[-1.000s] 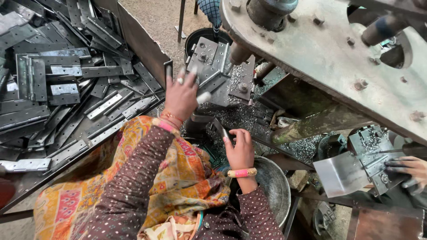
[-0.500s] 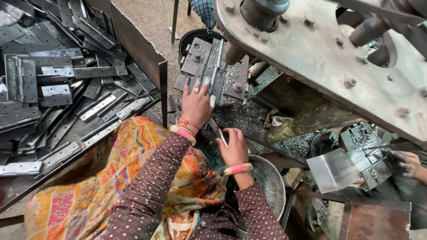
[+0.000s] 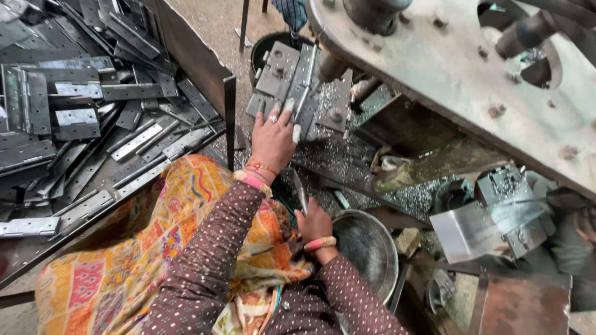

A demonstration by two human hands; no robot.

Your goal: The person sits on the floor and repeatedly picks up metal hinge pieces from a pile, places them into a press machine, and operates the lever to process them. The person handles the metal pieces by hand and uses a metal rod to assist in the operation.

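Hinge (image 3: 302,84) of grey metal lies at upper centre, its long axis pointing up the frame; left hand (image 3: 273,138) rests open on it. Right hand (image 3: 313,221) grips one thin blade (image 3: 300,191) beside one round bowl (image 3: 372,239)

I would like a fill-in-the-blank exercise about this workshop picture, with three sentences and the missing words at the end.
1. The left hand lies on a grey metal ____ under the big machine.
2. The right hand holds a thin metal strip beside a round metal ____.
3. The heap of metal hinges lies to the ____ of the person's patterned cloth.

Missing words: hinge; bowl; left
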